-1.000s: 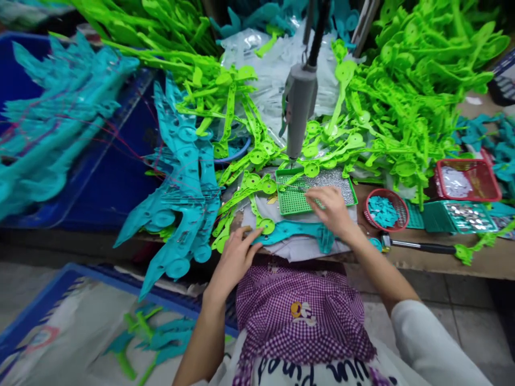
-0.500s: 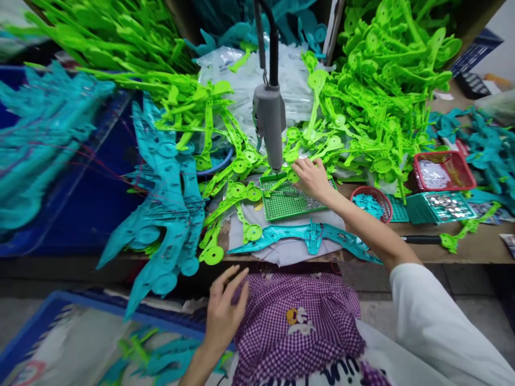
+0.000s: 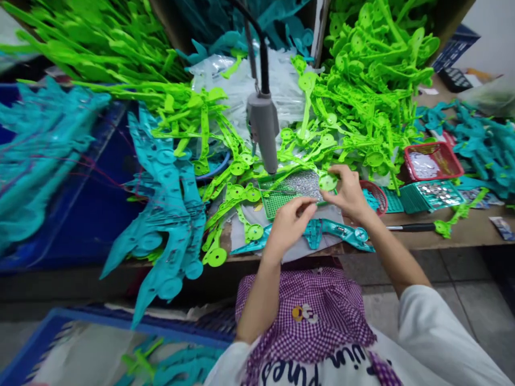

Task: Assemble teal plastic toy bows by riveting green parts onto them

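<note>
My right hand (image 3: 348,193) is closed on the round end of a lime-green plastic part (image 3: 327,183), holding it over the right side of a green mesh tray (image 3: 273,205). Small silvery pieces (image 3: 303,185) are heaped in this tray. My left hand (image 3: 289,225) is at the tray's front edge, thumb and forefinger drawn together; anything between the tips is too small to make out. Below both hands a long turquoise plastic part (image 3: 338,229) lies across a pale cloth, partly hidden by my left hand. A grey power screwdriver (image 3: 263,128) hangs tip down above the tray.
Lime-green parts (image 3: 374,107) are piled behind the tray. Stacked turquoise parts (image 3: 161,187) with loose red wires overhang the table edge at left. Red baskets (image 3: 453,151) and a black-handled tool (image 3: 416,228) are at right. A blue crate (image 3: 52,321) stands low at left.
My left hand has risen from over the apron to the tray's front edge. My right hand has moved right, bringing the lime-green part with it. The view has shifted slightly.
</note>
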A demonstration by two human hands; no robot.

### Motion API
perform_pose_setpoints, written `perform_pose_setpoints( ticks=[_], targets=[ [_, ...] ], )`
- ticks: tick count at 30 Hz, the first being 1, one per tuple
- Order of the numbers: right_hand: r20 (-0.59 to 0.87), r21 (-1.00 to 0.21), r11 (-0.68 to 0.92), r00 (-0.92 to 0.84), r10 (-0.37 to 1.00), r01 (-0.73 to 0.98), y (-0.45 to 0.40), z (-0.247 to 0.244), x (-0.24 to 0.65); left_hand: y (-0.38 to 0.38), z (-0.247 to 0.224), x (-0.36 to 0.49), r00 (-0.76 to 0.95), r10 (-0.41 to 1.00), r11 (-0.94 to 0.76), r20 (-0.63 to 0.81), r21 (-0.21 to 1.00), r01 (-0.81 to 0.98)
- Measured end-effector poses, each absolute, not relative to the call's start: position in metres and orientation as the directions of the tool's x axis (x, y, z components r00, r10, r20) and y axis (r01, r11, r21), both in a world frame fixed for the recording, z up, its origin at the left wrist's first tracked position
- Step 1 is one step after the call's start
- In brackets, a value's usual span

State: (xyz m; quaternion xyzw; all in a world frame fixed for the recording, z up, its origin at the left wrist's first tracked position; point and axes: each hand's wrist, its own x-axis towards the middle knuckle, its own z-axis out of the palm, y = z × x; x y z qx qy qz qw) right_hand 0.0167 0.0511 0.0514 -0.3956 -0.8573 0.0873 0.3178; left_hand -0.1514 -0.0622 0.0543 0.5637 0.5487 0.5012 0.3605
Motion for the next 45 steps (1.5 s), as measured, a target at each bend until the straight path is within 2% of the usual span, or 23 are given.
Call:
perform_pose_setpoints(
  ticks=[4,6,8,10,12,13,14,16,18,21,26,29,32,34,35,36,38,40,42,45],
  targets=[
    [0.669,-0.388,0.614,-0.248,0.7,0.687,0.001,0.003,0.044,-0.031,0.044,-0.113,-0.038,0.996,-0.071,0.078,0.986,0.154],
    [0.705,-0.376,0.612,-0.213,0.676,0.696,-0.029,-0.008,0.059,-0.035,0.028,-0.094,-0.008,0.998,-0.054,0.055,0.996,0.074],
    [0.612,-0.44,0.616,-0.283,0.738,0.654,-0.056,-0.007,0.081,-0.047,0.013,-0.08,0.042,0.998,-0.038,0.037,0.998,0.042],
    [0.421,-0.612,0.521,-0.312,0.852,0.596,-0.072,-0.001,0.11,-0.058,0.006,-0.072,0.158,0.987,-0.017,0.011,0.999,0.039],
    [0.292,-0.732,0.329,-0.162,0.943,0.596,-0.074,0.003,0.144,-0.063,0.004,-0.068,0.323,0.946,-0.029,0.005,0.997,0.067],
    [0.281,-0.74,0.243,-0.039,0.959,0.627,-0.069,0.002,0.161,-0.063,0.004,-0.067,0.383,0.924,-0.061,0.019,0.993,0.097],
    [0.302,-0.712,0.178,0.067,0.951,0.679,-0.062,-0.001,0.177,-0.062,0.004,-0.065,0.413,0.91,-0.105,0.04,0.985,0.137],
    [0.329,-0.596,0.126,0.098,0.939,0.793,-0.045,-0.013,0.204,-0.056,0.003,-0.065,0.399,0.913,-0.188,0.089,0.958,0.217],
    [0.267,-0.508,0.158,-0.019,0.964,0.847,-0.03,-0.026,0.222,-0.049,0.0,-0.067,0.354,0.929,-0.209,0.106,0.941,0.265],
    [0.166,-0.472,0.244,-0.186,0.968,0.847,-0.017,-0.04,0.24,-0.045,-0.005,-0.074,0.33,0.94,-0.195,0.092,0.936,0.293],
    [0.142,-0.462,0.278,-0.239,0.961,0.842,-0.005,-0.042,0.276,-0.05,-0.004,-0.073,0.363,0.927,-0.218,0.091,0.919,0.327],
    [0.201,-0.439,0.25,-0.177,0.963,0.863,-0.001,-0.03,0.286,-0.048,-0.001,-0.059,0.389,0.912,-0.268,0.131,0.908,0.322],
    [0.386,-0.446,0.199,-0.013,0.922,0.873,-0.013,-0.01,0.266,-0.047,0.001,-0.046,0.402,0.893,-0.344,0.204,0.885,0.315],
    [0.447,-0.549,0.206,0.076,0.891,0.81,-0.031,0.003,0.237,-0.051,0.0,-0.039,0.397,0.877,-0.407,0.27,0.856,0.319],
    [0.416,-0.635,0.217,0.091,0.905,0.741,-0.041,0.007,0.221,-0.054,-0.001,-0.036,0.396,0.867,-0.439,0.302,0.839,0.322],
    [0.342,-0.735,0.214,0.079,0.936,0.643,-0.051,0.011,0.204,-0.058,-0.002,-0.034,0.401,0.853,-0.471,0.332,0.821,0.323],
    [0.107,-0.894,0.095,0.003,0.994,0.439,-0.068,0.014,0.179,-0.066,-0.002,-0.03,0.449,0.809,-0.538,0.379,0.786,0.305],
    [-0.07,-0.953,-0.064,-0.007,0.998,0.297,-0.078,0.014,0.167,-0.067,0.0,-0.03,0.52,0.755,-0.589,0.399,0.761,0.273],
    [-0.152,-0.97,-0.173,0.124,0.981,0.173,-0.082,0.013,0.17,-0.056,0.003,-0.032,0.551,0.726,-0.624,0.411,0.731,0.277],
    [-0.289,-0.955,-0.296,0.257,0.922,-0.01,-0.082,0.015,0.186,-0.017,0.007,-0.035,0.549,0.738,-0.651,0.392,0.627,0.428]
  ],
)
